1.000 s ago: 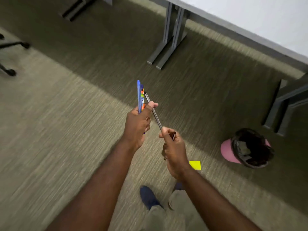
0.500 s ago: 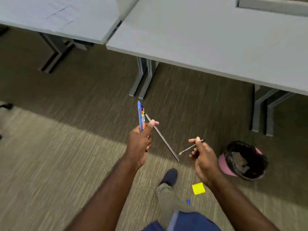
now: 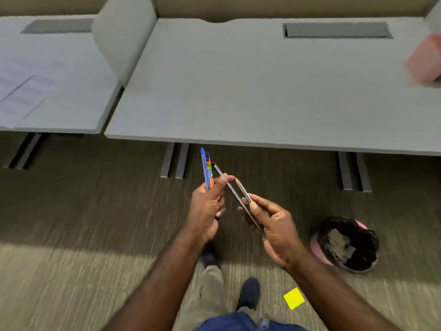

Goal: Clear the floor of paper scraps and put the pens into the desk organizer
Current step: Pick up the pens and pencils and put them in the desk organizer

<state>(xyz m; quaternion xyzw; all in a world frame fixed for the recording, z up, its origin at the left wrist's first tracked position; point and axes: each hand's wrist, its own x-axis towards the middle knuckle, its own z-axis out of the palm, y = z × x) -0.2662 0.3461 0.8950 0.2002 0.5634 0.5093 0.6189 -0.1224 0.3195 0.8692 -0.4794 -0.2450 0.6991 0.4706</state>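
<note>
My left hand (image 3: 206, 211) is shut on a bunch of pens: a blue pen (image 3: 204, 168) with a colourful one beside it pointing up, and a long dark pen (image 3: 230, 189) slanting down to the right. My right hand (image 3: 272, 223) pinches a thin pen (image 3: 243, 188), its tip near my left thumb. A yellow paper scrap (image 3: 294, 298) lies on the carpet by my right foot. A blurred pink thing (image 3: 424, 60) stands on the desk at the far right; I cannot tell whether it is the organizer.
A grey desk (image 3: 238, 96) spans the view ahead, with a second desk (image 3: 47, 87) to the left behind a divider. A pink bin (image 3: 346, 244) with a black liner and paper inside stands on the carpet at the right. Desk legs (image 3: 174, 161) reach the floor.
My head has risen, so the desk tops fill the view. My right hand has brought the thin pen back toward the bunch in my left hand.
</note>
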